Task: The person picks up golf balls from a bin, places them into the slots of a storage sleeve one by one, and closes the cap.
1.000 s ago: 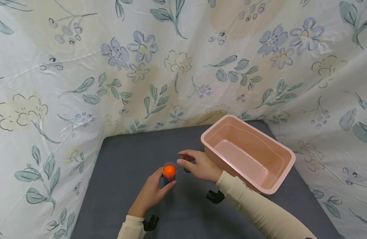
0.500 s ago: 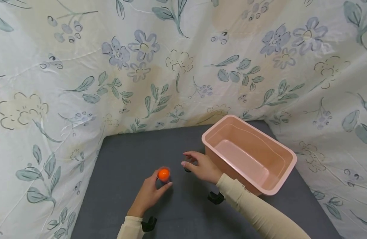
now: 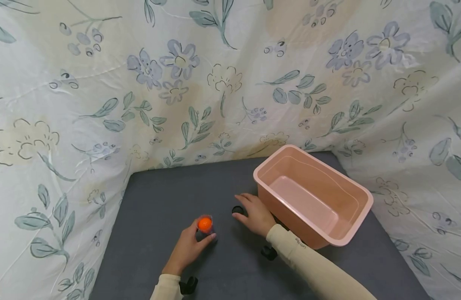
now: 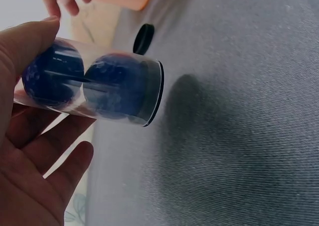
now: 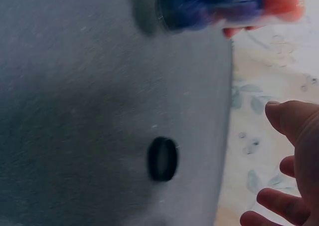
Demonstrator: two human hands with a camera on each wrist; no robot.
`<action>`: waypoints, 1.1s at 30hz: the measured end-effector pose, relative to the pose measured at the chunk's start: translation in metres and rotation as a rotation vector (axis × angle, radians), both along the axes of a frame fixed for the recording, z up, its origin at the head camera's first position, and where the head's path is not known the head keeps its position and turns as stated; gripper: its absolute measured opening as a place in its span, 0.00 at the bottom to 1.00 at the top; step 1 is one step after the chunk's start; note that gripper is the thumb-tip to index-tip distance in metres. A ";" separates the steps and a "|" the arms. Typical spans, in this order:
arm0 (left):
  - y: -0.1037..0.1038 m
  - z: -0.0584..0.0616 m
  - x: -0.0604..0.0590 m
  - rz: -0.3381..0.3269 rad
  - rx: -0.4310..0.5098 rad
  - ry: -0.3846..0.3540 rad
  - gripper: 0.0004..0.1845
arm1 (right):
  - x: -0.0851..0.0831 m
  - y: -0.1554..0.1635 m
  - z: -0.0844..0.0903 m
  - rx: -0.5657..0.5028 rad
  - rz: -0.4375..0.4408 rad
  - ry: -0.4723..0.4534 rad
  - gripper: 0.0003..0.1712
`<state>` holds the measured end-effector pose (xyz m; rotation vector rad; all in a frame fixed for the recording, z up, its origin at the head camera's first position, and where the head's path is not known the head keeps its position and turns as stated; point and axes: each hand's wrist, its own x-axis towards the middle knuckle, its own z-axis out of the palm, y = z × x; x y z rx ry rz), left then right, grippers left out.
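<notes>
My left hand grips a clear plastic tube between thumb and fingers. Inside it are two dark blue balls, with an orange ball at the upper end. The tube's black-rimmed base hangs a little above the table, apart from its shadow. A round black cap lies on the table to the right of the tube. Over that cap hovers my right hand, thumb and fingers spread and holding nothing. In the right wrist view, the cap is apart from the fingers.
A pink rectangular bin stands at the right of the dark grey table, close beside my right hand. Floral cloth hangs behind the table and along its sides.
My left hand has moved slightly left and towards me with the tube. The right hand has shifted right and lowered near the cap, which now shows more fully.
</notes>
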<state>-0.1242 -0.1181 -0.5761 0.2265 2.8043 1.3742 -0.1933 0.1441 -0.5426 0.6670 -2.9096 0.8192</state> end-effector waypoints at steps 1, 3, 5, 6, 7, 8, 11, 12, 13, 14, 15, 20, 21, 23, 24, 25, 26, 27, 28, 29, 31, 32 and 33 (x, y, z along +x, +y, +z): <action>0.000 -0.001 0.001 0.002 0.001 -0.006 0.33 | -0.001 0.000 -0.004 0.013 -0.002 0.013 0.38; -0.001 -0.002 0.002 0.005 -0.002 -0.011 0.33 | -0.002 -0.001 -0.010 0.031 -0.008 0.022 0.38; -0.001 -0.004 0.003 0.005 -0.006 -0.015 0.33 | -0.003 -0.002 -0.017 0.051 -0.010 0.026 0.38; -0.002 -0.006 0.003 0.004 -0.010 -0.015 0.33 | -0.003 -0.002 -0.020 0.051 -0.010 0.020 0.38; -0.002 -0.007 0.004 -0.001 -0.010 -0.010 0.33 | -0.004 -0.003 -0.022 0.053 -0.011 0.013 0.38; -0.002 -0.008 0.005 -0.008 -0.013 -0.004 0.33 | -0.004 -0.004 -0.024 0.054 -0.013 0.000 0.38; -0.003 -0.012 0.006 -0.012 -0.006 -0.002 0.32 | -0.005 -0.006 -0.029 0.048 -0.016 -0.025 0.37; -0.003 -0.014 0.006 -0.012 -0.002 0.001 0.32 | -0.006 -0.006 -0.030 0.054 -0.016 -0.028 0.37; -0.003 -0.015 0.006 -0.013 -0.002 0.006 0.31 | -0.007 -0.007 -0.032 0.056 -0.018 -0.030 0.37; -0.004 -0.016 0.006 -0.012 -0.003 0.004 0.31 | -0.008 -0.008 -0.033 0.057 -0.019 -0.035 0.37; -0.004 -0.017 0.006 -0.009 -0.001 0.002 0.31 | -0.008 -0.008 -0.034 0.060 -0.019 -0.038 0.37; -0.004 -0.020 0.007 0.002 0.004 -0.013 0.30 | -0.013 -0.012 -0.040 0.083 -0.027 -0.066 0.36; -0.004 -0.021 0.007 0.004 0.011 -0.020 0.30 | -0.014 -0.013 -0.041 0.088 -0.030 -0.071 0.36; -0.004 -0.021 0.007 0.004 0.019 -0.026 0.31 | -0.015 -0.014 -0.044 0.092 -0.033 -0.084 0.36; -0.004 -0.021 0.007 0.000 0.027 -0.028 0.31 | -0.016 -0.015 -0.046 0.093 -0.035 -0.086 0.36; -0.004 -0.021 0.007 -0.006 0.027 -0.026 0.32 | -0.016 -0.015 -0.048 0.097 -0.035 -0.083 0.36; -0.004 -0.021 0.007 -0.013 0.029 -0.028 0.33 | -0.016 -0.015 -0.051 0.098 -0.035 -0.083 0.36; -0.005 -0.021 0.007 -0.019 0.031 -0.033 0.34 | -0.016 -0.015 -0.053 0.103 -0.036 -0.089 0.36; -0.005 -0.021 0.007 -0.025 0.031 -0.038 0.35 | -0.016 -0.015 -0.055 0.111 -0.034 -0.087 0.36; -0.006 -0.022 0.007 -0.030 0.032 -0.046 0.36 | -0.016 -0.015 -0.057 0.119 -0.032 -0.085 0.36; -0.007 -0.021 0.008 -0.033 0.033 -0.067 0.38 | -0.015 -0.015 -0.061 0.135 -0.030 -0.080 0.36; -0.008 -0.021 0.008 -0.030 0.038 -0.082 0.39 | -0.015 -0.015 -0.063 0.147 -0.031 -0.082 0.36; -0.008 -0.020 0.009 -0.024 0.035 -0.092 0.41 | -0.015 -0.015 -0.064 0.156 -0.030 -0.079 0.36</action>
